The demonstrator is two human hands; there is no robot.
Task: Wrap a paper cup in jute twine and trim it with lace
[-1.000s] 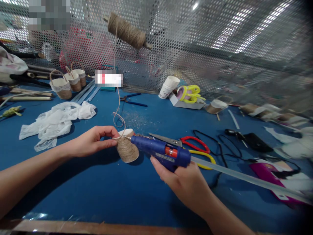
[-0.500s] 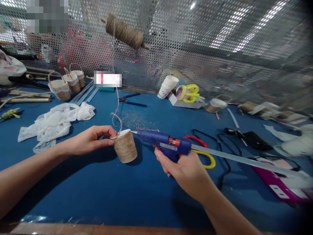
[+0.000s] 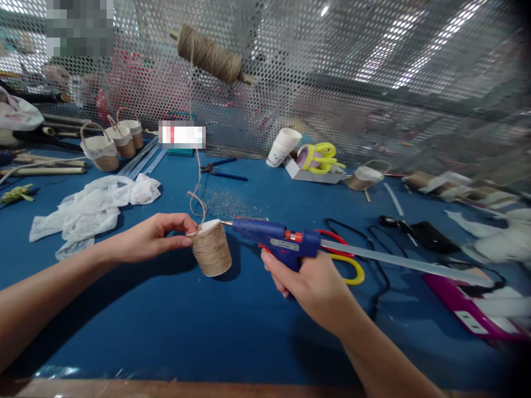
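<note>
My left hand [image 3: 164,237] pinches the rim of a paper cup [image 3: 211,249] wrapped in brown twine, tilted just above or on the blue table. From the cup's rim a loose strand of twine [image 3: 198,182] curls up to a twine spool [image 3: 209,53] mounted on the mesh panel. In my right hand [image 3: 311,282] is a blue glue gun [image 3: 269,235], its metal nozzle at the right side of the cup's rim. A long clear glue stick [image 3: 373,255] sticks out of the gun's back. Whether glue is coming out is too small to tell.
White lace [image 3: 95,204] lies at left, near finished small baskets [image 3: 99,152]. Pliers [image 3: 224,169] lie behind the cup; stacked paper cups [image 3: 284,146] and a box with yellow-handled scissors [image 3: 317,166] stand farther back. Red-and-yellow scissors handles [image 3: 352,270], a black cord [image 3: 384,287] and a purple item [image 3: 452,304] lie at right.
Almost nothing differs. The view has shifted very slightly, and the glue gun's nozzle stays at the cup's rim.
</note>
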